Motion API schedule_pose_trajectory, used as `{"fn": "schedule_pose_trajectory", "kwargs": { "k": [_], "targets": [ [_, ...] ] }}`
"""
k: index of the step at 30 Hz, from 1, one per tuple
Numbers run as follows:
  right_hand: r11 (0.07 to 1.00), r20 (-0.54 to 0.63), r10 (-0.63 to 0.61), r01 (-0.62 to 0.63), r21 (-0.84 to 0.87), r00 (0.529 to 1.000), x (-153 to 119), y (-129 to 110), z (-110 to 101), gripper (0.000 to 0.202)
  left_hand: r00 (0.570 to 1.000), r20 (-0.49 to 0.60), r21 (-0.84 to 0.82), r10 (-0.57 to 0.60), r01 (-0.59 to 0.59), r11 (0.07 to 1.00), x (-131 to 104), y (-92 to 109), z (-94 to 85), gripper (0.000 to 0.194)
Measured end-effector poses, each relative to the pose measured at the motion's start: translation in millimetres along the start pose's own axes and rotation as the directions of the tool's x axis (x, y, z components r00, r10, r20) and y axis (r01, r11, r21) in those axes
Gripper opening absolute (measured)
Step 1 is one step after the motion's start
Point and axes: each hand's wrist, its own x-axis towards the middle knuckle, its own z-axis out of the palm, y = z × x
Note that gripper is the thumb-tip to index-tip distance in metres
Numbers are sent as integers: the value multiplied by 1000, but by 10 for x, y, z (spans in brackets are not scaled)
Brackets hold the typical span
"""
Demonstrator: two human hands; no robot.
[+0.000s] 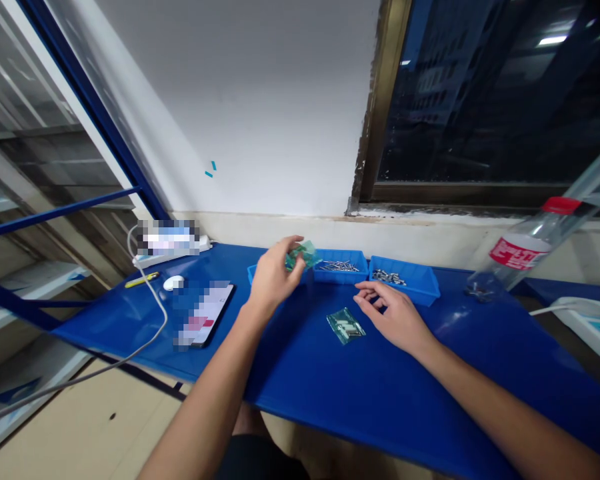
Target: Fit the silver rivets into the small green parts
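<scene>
My left hand [275, 277] is closed on a crinkled, greenish clear plastic bag [307, 253], held up at the left end of the blue bins. Whether anything is inside that bag I cannot tell. My right hand [395, 313] hovers in front of the right bin [423, 288], its fingers loosely bent and apart, with nothing visible in them. Short metal screws lie in the right bin; the middle bin [363, 267] has long thin screws [337, 265]. A left bin [251, 273] is mostly hidden behind my left hand. Between my hands, a small sealed bag [346, 327] of metal parts lies flat.
On the blue table [300, 373] at left are a phone [213, 313], a white mouse-like object [173, 283], a yellow cutter [141, 280] and a cable [155, 327]. A red-capped plastic bottle [520, 250] stands right. Behind are the wall and window.
</scene>
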Motion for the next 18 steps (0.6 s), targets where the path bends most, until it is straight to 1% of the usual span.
{"fn": "schedule_pose_trajectory", "kwargs": {
  "k": [1, 2, 4, 5, 7, 9, 10, 12, 14, 16, 18],
  "targets": [
    [999, 25, -22, 23, -22, 999, -2, -6, -13, 33, 999, 1, 51, -35, 34, 998, 13, -59, -60, 35],
    [997, 65, -53, 56, -50, 997, -6, -17, -28, 33, 998, 31, 98, -46, 43, 994, 16, -123, -110, 32],
    [984, 180, -124, 144, -102, 976, -20, -53, -54, 36, 994, 83, 170, -68, 53, 984, -6, -259, -177, 30],
    [975, 241, -157, 189, -117, 958, -29, -73, -62, 41, 991, 103, 197, -84, 62, 978, -26, -327, -196, 29],
    [959, 342, -203, 256, -119, 918, -45, -110, -65, 49, 978, 177, 241, -112, 68, 968, -69, -446, -207, 30],
    [952, 390, -223, 285, -109, 894, -54, -129, -57, 50, 965, 227, 279, -130, 64, 958, -98, -520, -198, 30],
    [951, 400, -228, 291, -106, 888, -56, -132, -51, 49, 964, 233, 295, -129, 57, 954, -104, -534, -190, 29],
    [946, 409, -237, 305, -109, 881, -56, -127, -39, 46, 974, 195, 327, -116, 47, 944, -92, -509, -171, 26],
    [938, 407, -256, 327, -114, 877, -58, -116, -25, 41, 990, 105, 351, -94, 51, 935, -52, -411, -145, 24],
    [932, 386, -277, 343, -112, 880, -61, -106, -6, 38, 998, 25, 325, -54, 43, 945, 14, -246, -98, 25],
    [936, 339, -284, 336, -103, 897, -63, -96, 17, 40, 1000, 1, 233, 23, -23, 972, 93, -29, -20, 25]
  ]
}}
